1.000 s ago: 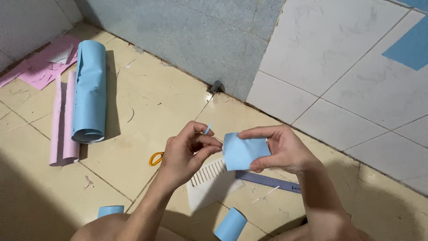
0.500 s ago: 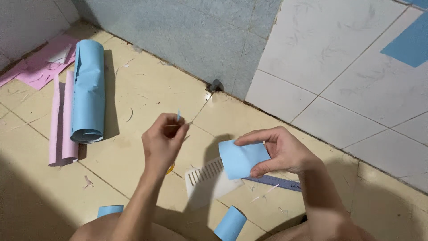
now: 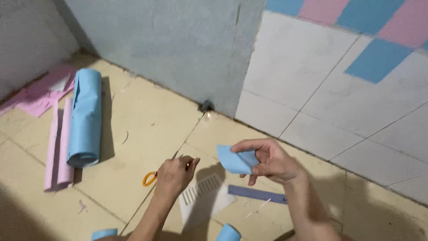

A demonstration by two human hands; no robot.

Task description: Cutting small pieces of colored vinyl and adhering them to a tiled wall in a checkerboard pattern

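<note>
Across the upper left of the frame stands a grey plastered wall point(image 3: 169, 49), and to its right a white tiled wall point(image 3: 339, 107) with pink and blue tiles near the top edge. Below them spreads the beige tiled floor point(image 3: 133, 120) where I work. At the left lies a big roll of light blue paper point(image 3: 84, 117), with a pink paper roll point(image 3: 57, 147) just beside it and loose pink sheets point(image 3: 42, 91) in the far left corner. Lower centre, a white sheet cut into a comb of slits point(image 3: 203, 198) lies on the floor, and a dark blue ruler point(image 3: 256, 194) rests to its right. My right hand point(image 3: 272, 161), right of centre, pinches a small light blue paper piece point(image 3: 235, 160) between thumb and fingers; the piece is held up off the floor, roughly rectangular, bent with a soft curl along its lower edge and one corner pointing upper left. My left hand point(image 3: 174, 175), just left of it, is closed around a small thin metal thing point(image 3: 174, 155), too small to name. The orange scissors handle point(image 3: 149, 178) peeks out beside that hand. Two small light blue paper tubes point(image 3: 228, 233) sit at the bottom edge.
</note>
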